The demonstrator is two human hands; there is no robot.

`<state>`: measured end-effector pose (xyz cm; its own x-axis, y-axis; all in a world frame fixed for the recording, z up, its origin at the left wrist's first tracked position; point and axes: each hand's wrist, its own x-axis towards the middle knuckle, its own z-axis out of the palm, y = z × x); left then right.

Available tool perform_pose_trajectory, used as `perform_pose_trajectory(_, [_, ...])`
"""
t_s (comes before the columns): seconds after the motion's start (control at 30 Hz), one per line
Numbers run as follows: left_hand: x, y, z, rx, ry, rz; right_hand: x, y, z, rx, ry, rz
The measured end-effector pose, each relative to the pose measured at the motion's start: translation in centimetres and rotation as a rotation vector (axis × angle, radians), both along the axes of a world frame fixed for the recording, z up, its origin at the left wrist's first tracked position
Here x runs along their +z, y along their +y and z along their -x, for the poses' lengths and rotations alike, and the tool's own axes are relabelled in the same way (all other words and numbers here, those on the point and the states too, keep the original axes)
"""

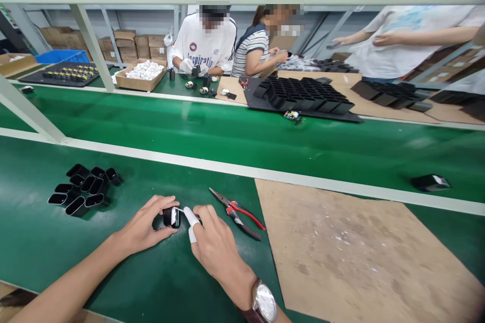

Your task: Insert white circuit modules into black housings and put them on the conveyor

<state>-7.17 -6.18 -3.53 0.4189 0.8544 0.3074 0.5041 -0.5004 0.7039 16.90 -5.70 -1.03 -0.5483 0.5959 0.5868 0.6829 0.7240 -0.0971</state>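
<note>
My left hand (146,224) grips a small black plastic housing (167,218) between thumb and fingers, close above the green bench. White material and the edge of a green circuit board (177,218) show in its open end, which faces right. My right hand (214,237) wears white finger cots on two fingers and a watch on the wrist. Its fingers are pinched at the housing's open end, where a thin pale piece (179,210) sticks out towards the housing; what it is I cannot make out. Long-nose pliers (238,213) with red and black handles lie just beyond my right hand.
Several black empty housings (85,185) stand to the left. A cardboard sheet (352,247) covers the bench at right. Beyond a pale rail runs a green conveyor belt (212,131) carrying a black unit (431,182). Co-workers work across it, near trays of black housings (303,93).
</note>
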Motion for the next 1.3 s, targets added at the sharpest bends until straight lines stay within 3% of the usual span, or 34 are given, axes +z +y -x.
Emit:
perform_pose_trajectory(0.47, [0.31,0.10,0.14,0.044,0.001,0.024,0.46,0.10,-0.55,0.039,0.038,-0.046])
perform_pose_trajectory(0.7, [0.27,0.04,0.32,0.021,-0.002,0.057,0.16,-0.22,-0.21,0.125,0.034,-0.008])
perform_pose_trajectory(1.3, [0.73,-0.06,0.03,0.005,0.035,0.047,-0.45,-0.50,-0.09,0.097,-0.021,0.019])
